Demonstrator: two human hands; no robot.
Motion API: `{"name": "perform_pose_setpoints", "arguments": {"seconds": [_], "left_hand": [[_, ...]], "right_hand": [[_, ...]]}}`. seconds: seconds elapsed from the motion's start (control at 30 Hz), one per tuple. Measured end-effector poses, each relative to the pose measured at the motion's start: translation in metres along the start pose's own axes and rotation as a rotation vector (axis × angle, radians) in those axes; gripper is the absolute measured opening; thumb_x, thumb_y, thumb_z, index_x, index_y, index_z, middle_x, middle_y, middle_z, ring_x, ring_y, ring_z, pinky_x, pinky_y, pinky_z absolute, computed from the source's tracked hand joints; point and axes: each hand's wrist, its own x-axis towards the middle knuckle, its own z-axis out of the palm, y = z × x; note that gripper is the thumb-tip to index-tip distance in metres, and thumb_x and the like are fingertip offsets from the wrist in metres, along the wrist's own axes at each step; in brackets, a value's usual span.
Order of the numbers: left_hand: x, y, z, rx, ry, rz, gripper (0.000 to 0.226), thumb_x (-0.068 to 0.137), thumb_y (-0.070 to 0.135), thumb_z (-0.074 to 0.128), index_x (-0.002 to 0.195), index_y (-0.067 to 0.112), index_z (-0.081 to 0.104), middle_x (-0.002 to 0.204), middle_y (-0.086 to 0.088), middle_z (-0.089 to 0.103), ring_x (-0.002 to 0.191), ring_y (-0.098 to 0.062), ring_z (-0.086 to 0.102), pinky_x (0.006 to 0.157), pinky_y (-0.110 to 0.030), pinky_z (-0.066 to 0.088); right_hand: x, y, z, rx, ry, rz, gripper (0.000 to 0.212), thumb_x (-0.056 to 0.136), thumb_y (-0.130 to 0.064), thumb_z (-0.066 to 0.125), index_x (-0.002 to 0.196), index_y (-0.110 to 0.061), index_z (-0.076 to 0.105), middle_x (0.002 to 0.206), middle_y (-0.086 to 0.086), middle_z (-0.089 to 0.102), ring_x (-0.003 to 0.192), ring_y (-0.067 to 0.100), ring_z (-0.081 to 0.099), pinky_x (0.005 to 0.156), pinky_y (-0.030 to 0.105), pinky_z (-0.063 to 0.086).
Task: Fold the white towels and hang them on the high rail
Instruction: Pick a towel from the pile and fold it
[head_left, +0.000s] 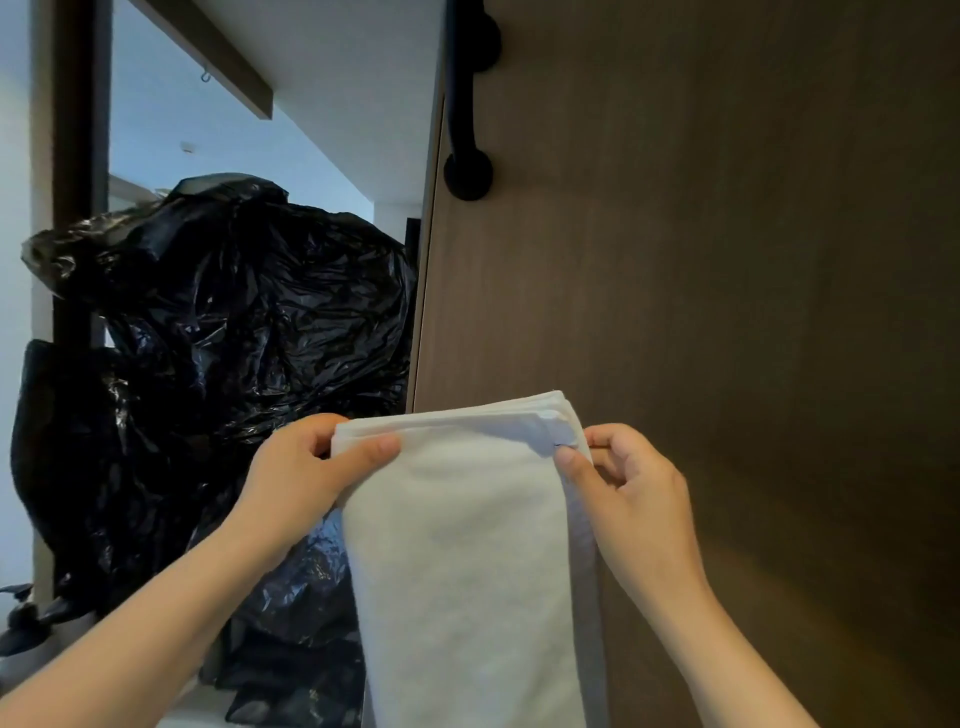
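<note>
A folded white towel (467, 561) hangs lengthwise in front of me, its folded top edge held up at chest height. My left hand (306, 467) pinches the top left corner, thumb on the front face. My right hand (623, 478) pinches the top right corner between thumb and curled fingers. The towel's lower end runs out of the frame at the bottom. A black rail (462, 98) is fixed on the brown wooden panel (727, 260), well above the towel and both hands.
A big pile of black plastic bags (218, 338) fills the left side, close to my left forearm. Dark pump bottles (26, 618) stand at the lower left edge. The wooden panel rises directly behind the towel.
</note>
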Motion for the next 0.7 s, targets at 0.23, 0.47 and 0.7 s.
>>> {"name": "perform_pose_setpoints", "arguments": {"seconds": [0.23, 0.47, 0.7], "left_hand": [[0.010, 0.009, -0.020, 0.151, 0.074, 0.124, 0.031, 0.084, 0.050, 0.064, 0.085, 0.019, 0.061, 0.061, -0.004, 0.068, 0.044, -0.011, 0.059, 0.045, -0.026, 0.049], [0.051, 0.017, -0.055, -0.406, -0.018, 0.074, 0.022, 0.088, 0.026, 0.067, 0.098, 0.007, 0.061, 0.065, -0.011, 0.071, 0.056, -0.023, 0.071, 0.039, -0.018, 0.049], [0.112, -0.008, -0.088, -0.622, -0.127, 0.112, 0.021, 0.089, 0.018, 0.067, 0.095, 0.000, 0.059, 0.077, -0.020, 0.072, 0.069, -0.032, 0.074, 0.055, -0.027, 0.060]], "right_hand": [[0.009, -0.032, 0.012, 0.128, -0.025, 0.002, 0.007, 0.093, -0.032, 0.065, 0.089, -0.027, 0.062, 0.070, -0.008, 0.069, 0.054, 0.017, 0.069, 0.052, 0.026, 0.058], [0.011, -0.075, 0.047, 0.179, 0.081, -0.040, 0.008, 0.093, -0.032, 0.064, 0.094, -0.024, 0.064, 0.072, -0.007, 0.070, 0.057, 0.017, 0.070, 0.048, 0.015, 0.051], [0.014, -0.126, 0.103, 0.039, 0.251, -0.079, 0.010, 0.088, -0.040, 0.063, 0.092, -0.030, 0.063, 0.082, -0.014, 0.072, 0.060, 0.015, 0.071, 0.050, 0.020, 0.054]]}}
